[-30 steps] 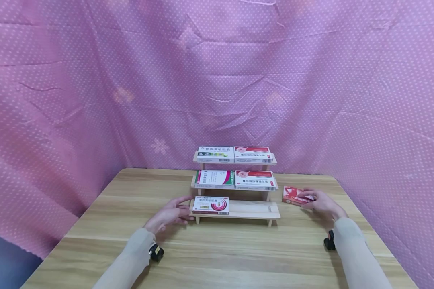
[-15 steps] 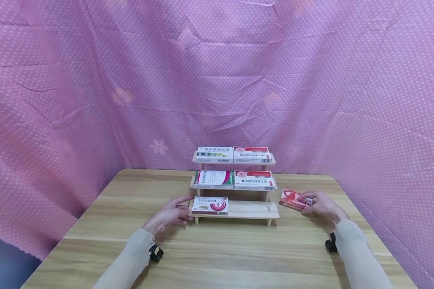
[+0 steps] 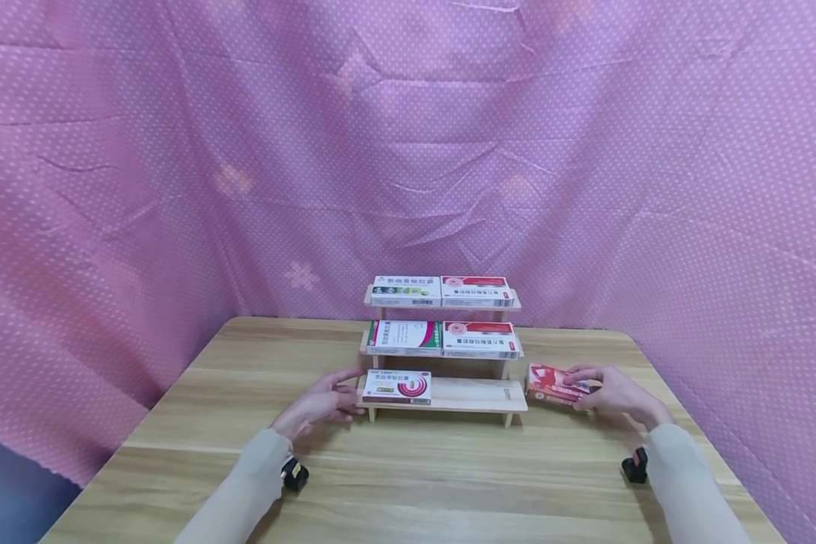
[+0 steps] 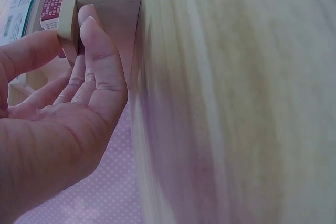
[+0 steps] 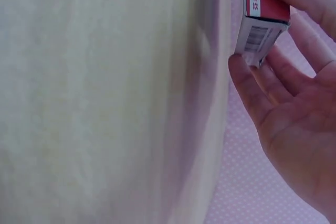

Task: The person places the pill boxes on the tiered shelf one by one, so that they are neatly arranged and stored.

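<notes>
My right hand (image 3: 615,394) grips a red medicine box (image 3: 548,384) beside the right end of a three-tier wooden display stand (image 3: 472,393). In the right wrist view the box (image 5: 257,38) shows its barcode end, with the thumb on its red face and fingertips at its other side. My left hand (image 3: 318,406) holds the left end of the stand's lowest tier. Seen from the left wrist, the thumb touches the edge of the board (image 4: 67,35) while the fingers reach beneath it. A white medicine box with pink rings (image 3: 396,385) lies on that tier's left half.
The middle tier bears a green-and-magenta box (image 3: 404,338) and a red-and-white box (image 3: 479,340). On the top tier are a white-and-green box (image 3: 405,290) and another red-and-white box (image 3: 476,290). A pink dotted cloth (image 3: 408,166) hangs behind the wooden table (image 3: 408,483).
My right hand has drawn the red box slightly toward me, and the box has turned along the way. The left hand and the stand have stayed in place.
</notes>
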`<state>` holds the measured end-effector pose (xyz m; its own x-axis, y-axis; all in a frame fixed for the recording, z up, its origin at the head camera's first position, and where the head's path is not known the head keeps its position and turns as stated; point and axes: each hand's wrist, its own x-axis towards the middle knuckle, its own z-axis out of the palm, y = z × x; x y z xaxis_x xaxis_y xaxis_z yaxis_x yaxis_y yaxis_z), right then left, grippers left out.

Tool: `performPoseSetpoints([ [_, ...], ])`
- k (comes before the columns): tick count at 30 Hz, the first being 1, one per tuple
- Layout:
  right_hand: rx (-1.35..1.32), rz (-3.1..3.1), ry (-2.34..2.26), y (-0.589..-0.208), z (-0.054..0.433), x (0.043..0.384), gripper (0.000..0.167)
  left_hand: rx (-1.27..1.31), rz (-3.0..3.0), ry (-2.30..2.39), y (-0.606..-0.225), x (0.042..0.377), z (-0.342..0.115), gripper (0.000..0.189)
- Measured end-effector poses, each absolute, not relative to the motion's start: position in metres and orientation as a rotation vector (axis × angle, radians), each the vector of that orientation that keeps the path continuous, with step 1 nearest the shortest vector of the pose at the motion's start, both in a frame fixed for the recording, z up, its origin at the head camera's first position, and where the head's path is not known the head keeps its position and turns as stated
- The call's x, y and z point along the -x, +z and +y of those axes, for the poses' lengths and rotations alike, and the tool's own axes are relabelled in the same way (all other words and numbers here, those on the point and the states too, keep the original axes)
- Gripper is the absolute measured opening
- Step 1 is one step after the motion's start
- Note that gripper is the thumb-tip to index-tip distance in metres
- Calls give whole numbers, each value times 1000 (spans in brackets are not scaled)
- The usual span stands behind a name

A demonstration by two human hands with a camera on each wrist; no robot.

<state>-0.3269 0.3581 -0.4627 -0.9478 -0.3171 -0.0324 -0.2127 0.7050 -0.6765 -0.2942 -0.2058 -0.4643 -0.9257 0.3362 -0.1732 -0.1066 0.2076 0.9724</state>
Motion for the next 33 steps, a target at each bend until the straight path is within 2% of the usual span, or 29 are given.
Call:
performPoseSetpoints([
  [5, 489, 2683, -1174, -454, 360, 318, 50, -206, 2143, 1767, -465, 295, -206, 67],
  [13, 592, 2608, -1268, -451, 362, 309, 42, -186, 2139, 1776, -465, 298, -203, 74],
  [19, 641, 2492, -1368, -450, 356, 308, 42, -215, 2128, 1776, -465, 296, -205, 68],
  [33, 660, 2371, -1396, -433, 330, 300, 42, -223, 2125, 1781, -463, 295, -206, 68],
])
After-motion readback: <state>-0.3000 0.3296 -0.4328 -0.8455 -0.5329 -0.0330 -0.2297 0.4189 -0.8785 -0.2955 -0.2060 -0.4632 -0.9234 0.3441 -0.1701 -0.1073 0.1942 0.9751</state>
